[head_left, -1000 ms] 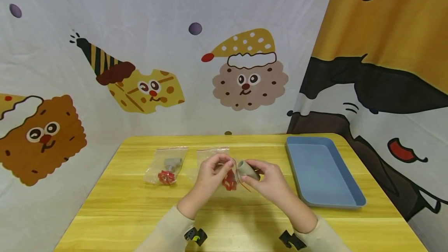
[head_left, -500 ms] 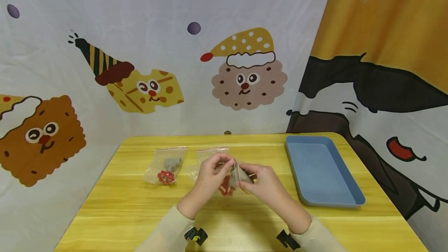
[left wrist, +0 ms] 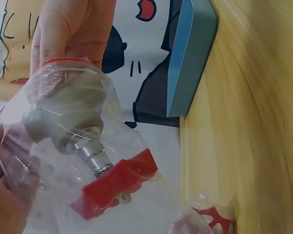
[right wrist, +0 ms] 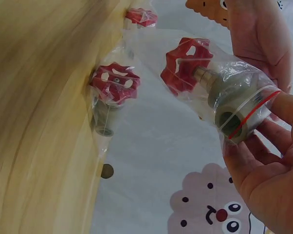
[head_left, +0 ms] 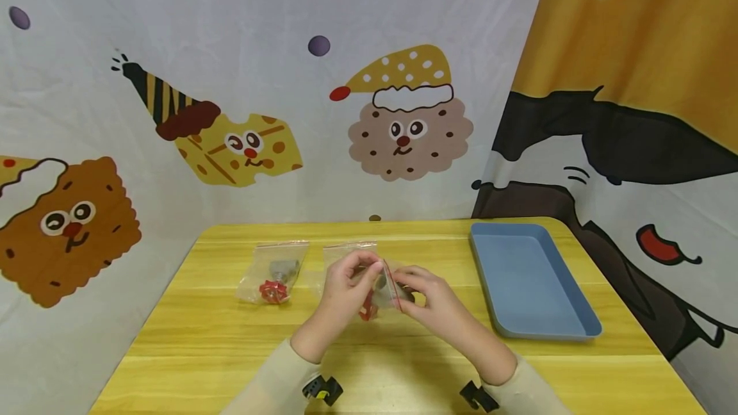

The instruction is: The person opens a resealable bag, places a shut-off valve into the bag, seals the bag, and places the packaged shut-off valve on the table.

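Observation:
A valve with a grey body and a red handwheel [left wrist: 119, 183] sits inside a clear zip bag [right wrist: 239, 73], held up between both hands. My left hand [head_left: 353, 284] pinches the bag near its mouth, thumb against fingers. My right hand [head_left: 429, 293] grips the grey valve body [right wrist: 231, 109] at the bag's mouth, where the red zip line crosses the pipe opening. In the left wrist view the handwheel hangs toward the bag's bottom, with the metal stem [left wrist: 93, 156] between it and the body. My hands partly hide the valve in the head view.
On the wooden table [head_left: 230, 364], another bagged valve [head_left: 275, 290] lies to the left. A further zip bag [head_left: 352, 248] lies behind my left hand, its valve [right wrist: 115, 85] showing in the right wrist view. A blue tray [head_left: 536, 280] stands at the right.
The grey valve body has gone left into the bag, moved by my right hand. The bag's mouth now surrounds it, and the red handwheel has shifted left and slightly down.

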The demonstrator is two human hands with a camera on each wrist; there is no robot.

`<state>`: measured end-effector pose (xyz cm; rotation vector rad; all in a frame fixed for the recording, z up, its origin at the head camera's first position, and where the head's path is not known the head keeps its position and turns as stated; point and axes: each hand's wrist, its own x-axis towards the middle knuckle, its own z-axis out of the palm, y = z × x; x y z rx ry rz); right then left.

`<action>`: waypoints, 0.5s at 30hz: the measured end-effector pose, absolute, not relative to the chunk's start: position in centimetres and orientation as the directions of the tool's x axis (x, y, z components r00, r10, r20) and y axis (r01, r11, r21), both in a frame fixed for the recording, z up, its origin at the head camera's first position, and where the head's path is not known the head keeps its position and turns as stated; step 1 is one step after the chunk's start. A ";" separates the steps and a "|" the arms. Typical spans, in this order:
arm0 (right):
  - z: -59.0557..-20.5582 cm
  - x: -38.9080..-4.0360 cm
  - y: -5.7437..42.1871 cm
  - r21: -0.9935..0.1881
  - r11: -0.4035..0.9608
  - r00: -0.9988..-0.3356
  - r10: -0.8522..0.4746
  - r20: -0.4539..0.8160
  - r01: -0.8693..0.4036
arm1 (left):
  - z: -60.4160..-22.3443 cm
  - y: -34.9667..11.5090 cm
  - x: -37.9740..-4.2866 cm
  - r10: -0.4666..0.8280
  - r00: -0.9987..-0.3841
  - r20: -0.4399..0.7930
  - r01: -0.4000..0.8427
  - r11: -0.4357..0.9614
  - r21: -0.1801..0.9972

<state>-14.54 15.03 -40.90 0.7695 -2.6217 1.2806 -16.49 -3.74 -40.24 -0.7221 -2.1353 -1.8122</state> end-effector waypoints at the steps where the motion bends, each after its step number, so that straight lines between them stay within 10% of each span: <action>1: -41.0 -14.5 15.1 -0.697 0.514 -0.860 -0.392 0.328 -0.500 | -40.5 -3.7 -16.7 0.206 -0.846 0.491 0.517 0.101 0.850; 15: -42.3 -14.8 16.2 -0.706 0.491 -0.860 -0.291 0.419 -0.510 | -38.4 -3.9 -15.4 0.168 -0.873 0.459 0.472 0.047 0.880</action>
